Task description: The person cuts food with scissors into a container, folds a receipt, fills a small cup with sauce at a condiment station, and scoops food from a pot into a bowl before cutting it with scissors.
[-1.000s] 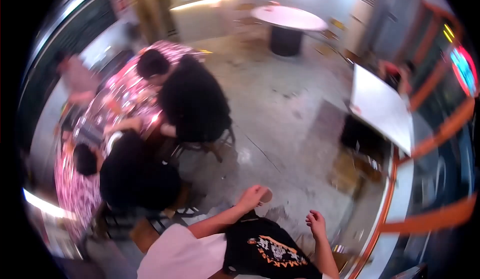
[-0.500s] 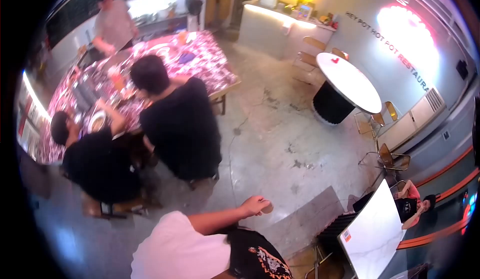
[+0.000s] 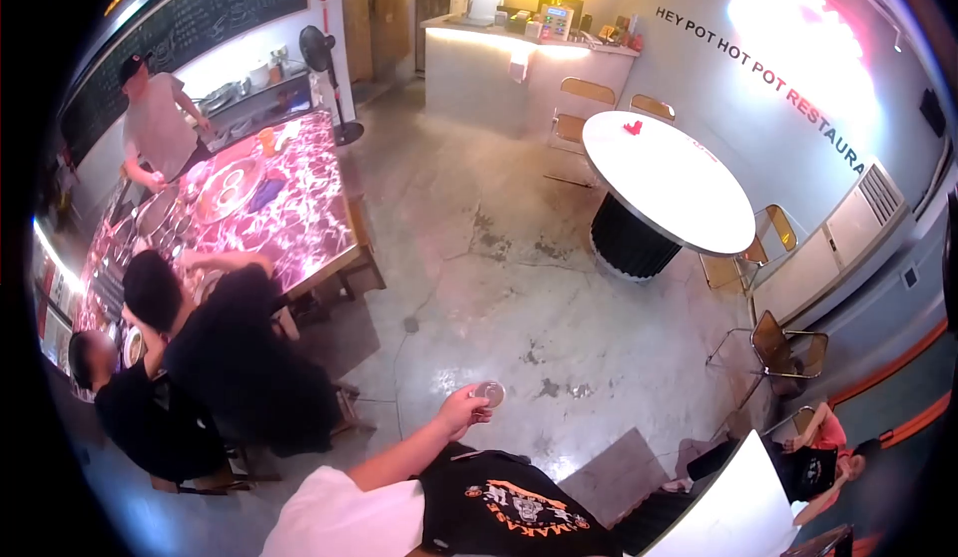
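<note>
My left hand point(image 3: 462, 411) reaches forward over the grey floor, out of a white sleeve, with its fingers closed round a small round cup point(image 3: 490, 393). The cup's round rim faces up towards the camera; what is inside cannot be made out. A black apron point(image 3: 514, 507) with orange and white print covers my body just beside the arm. My right hand is out of view.
At left, two seated people in black and a standing person in a cap surround a pink-lit marbled table point(image 3: 314, 208). A round white table point(image 3: 669, 183), folding chairs point(image 3: 773, 342) and a counter point(image 3: 479, 88) stand ahead. Another person sits by a white table point(image 3: 723, 507) at lower right.
The view has swung right and lifted, so the pink table sits farther left. My left hand with the cup appears slightly lower-left against the apron. The standing person shows more clearly.
</note>
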### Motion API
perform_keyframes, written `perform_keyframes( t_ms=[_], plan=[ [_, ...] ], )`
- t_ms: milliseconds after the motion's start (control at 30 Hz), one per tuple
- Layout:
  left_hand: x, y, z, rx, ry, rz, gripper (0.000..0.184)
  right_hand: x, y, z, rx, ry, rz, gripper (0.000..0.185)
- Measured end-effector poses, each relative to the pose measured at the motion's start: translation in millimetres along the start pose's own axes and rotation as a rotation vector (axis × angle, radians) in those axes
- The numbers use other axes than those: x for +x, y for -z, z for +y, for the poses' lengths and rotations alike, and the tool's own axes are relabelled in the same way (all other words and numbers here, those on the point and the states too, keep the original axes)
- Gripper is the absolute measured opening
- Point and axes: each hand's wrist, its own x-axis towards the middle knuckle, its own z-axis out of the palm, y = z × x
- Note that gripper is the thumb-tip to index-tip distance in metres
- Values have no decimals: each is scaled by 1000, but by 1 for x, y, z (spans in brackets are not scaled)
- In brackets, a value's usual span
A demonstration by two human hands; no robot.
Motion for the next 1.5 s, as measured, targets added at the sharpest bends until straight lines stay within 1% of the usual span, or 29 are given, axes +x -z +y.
perform_keyframes(
  t_ms=[33,67,100,133,167,200,267,300,367,400,433,467,500,567,600,633,667,733,800,900,1033,1100,1200,1267,1300,1333,1367,1433,1500],
  plan=[
    [15,-8,5,-38,-12,71,37,33,46,-10,-93,19,25,31],
    [28,-15,15,-49,0,73,37,67,92,-32,-161,32,62,32],
    [44,-20,30,-64,-53,88,36,136,135,-39,-151,47,119,24],
    [65,-21,45,-76,-113,100,35,159,183,-85,162,101,201,15],
    [87,-16,54,-49,-132,115,41,174,226,-139,295,105,260,15],
    [109,-17,63,-52,-134,112,41,201,262,-180,374,110,263,16],
    [151,-12,87,-95,-237,257,47,237,312,-263,454,140,361,16],
    [176,-4,98,-124,-240,258,52,250,320,-296,455,141,364,16],
    [227,11,132,-125,-244,279,51,273,336,-369,641,126,380,17],
    [245,18,144,-141,-243,331,50,290,331,-393,669,117,352,17],
    [263,25,164,-133,-265,367,49,302,322,-413,634,105,306,10],
    [272,22,192,-186,-276,386,47,325,317,-420,348,158,129,10],
    [286,22,224,-234,-311,415,46,335,303,-447,250,82,35,19],
    [324,42,264,-207,-350,457,42,348,278,-491,243,119,-176,18],
    [340,47,293,-234,-370,473,42,326,265,-527,228,158,-136,25],
    [353,52,317,-246,-377,474,41,394,251,-489,79,281,-169,20],
    [365,59,335,-261,-382,518,41,467,238,-451,-62,409,-185,20],
    [403,81,377,-275,-404,544,41,463,234,-541,-69,213,-241,20],
    [444,110,408,-311,-456,594,41,492,235,-617,-59,148,-281,20],
    [494,146,459,-368,-465,677,42,553,247,-724,-80,134,-328,20],
    [538,190,531,-619,-550,818,33,638,285,-876,-123,130,-393,20],
    [551,212,576,-656,-594,885,33,686,312,-965,-107,133,-408,20],
    [563,246,623,-730,-635,1023,29,768,338,-1117,-147,164,-397,21],
    [572,275,655,-697,-652,1179,22,802,329,-1245,-267,257,-287,20],
    [578,296,665,-710,-675,1222,17,818,317,-1301,-27,310,-285,16],
    [584,320,672,-721,-685,1242,17,829,298,-1346,220,352,-283,14],
    [591,345,680,-736,-700,1286,16,825,278,-1386,208,358,-293,14],
    [605,393,707,-764,-736,1314,16,817,246,-1480,31,472,-314,13],
    [611,435,733,-772,-755,1329,13,805,198,-1534,-8,493,-304,17]
  ],
)
